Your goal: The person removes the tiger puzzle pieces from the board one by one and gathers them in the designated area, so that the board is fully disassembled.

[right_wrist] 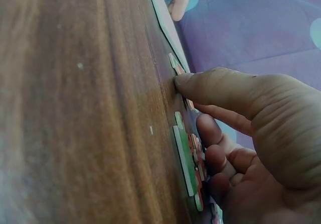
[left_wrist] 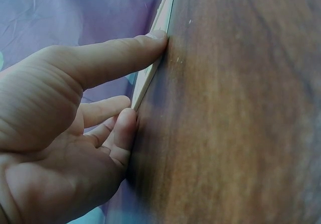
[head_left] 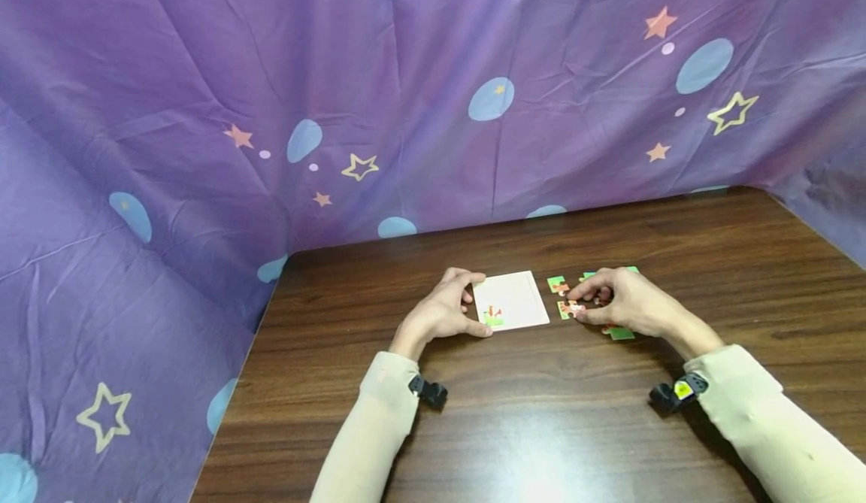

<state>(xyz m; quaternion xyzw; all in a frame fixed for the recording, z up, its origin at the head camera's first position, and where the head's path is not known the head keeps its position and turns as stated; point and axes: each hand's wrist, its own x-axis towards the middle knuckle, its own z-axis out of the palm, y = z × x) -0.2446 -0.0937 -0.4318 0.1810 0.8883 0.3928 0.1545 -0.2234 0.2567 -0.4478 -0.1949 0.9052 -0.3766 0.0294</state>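
A pale square puzzle board (head_left: 510, 292) lies on the table, with a green and red piece in its near left corner. My left hand (head_left: 443, 309) holds the board from the left, thumb at the near edge and forefinger at the far one. To the board's right, my right hand (head_left: 632, 302) pinches a red and green jigsaw piece (head_left: 567, 310) at the tabletop between thumb and forefinger. Just beyond it lies another jigsaw piece (head_left: 557, 285). Several more pieces, among them a green-edged one (right_wrist: 184, 156), lie under and around the right hand, which partly hides them.
The brown wood-grain table (head_left: 487, 413) carries everything. A purple curtain (head_left: 419, 97) with stars and blue ovals hangs behind it and along the left side. Each wrist wears a small black camera, such as the left one (head_left: 429, 393).
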